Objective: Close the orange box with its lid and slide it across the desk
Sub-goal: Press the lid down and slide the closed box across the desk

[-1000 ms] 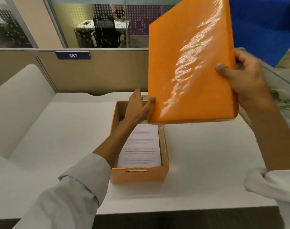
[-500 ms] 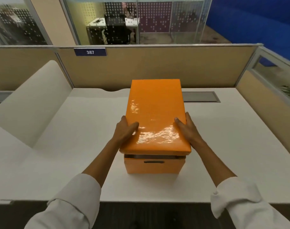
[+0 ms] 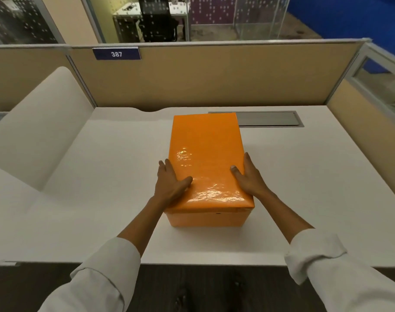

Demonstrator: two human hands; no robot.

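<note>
The orange box [image 3: 208, 219] stands in the middle of the white desk [image 3: 316, 188], its long side running away from me. Its glossy orange lid [image 3: 206, 154] lies flat on top and covers the box fully; the papers inside are hidden. My left hand [image 3: 170, 183] grips the lid's near left edge, thumb on top, fingers down the side. My right hand [image 3: 248, 176] holds the near right edge the same way.
A beige partition with a blue "387" plate [image 3: 116, 54] closes the far edge of the desk. A grey cable flap [image 3: 268, 119] lies behind the box. A white curved divider [image 3: 34, 129] stands at the left, a glazed partition [image 3: 376, 86] at the right.
The lid came down from being held up at the right onto the box. Half a second ago a gap showed at the near end; now the lid sits fully down.
</note>
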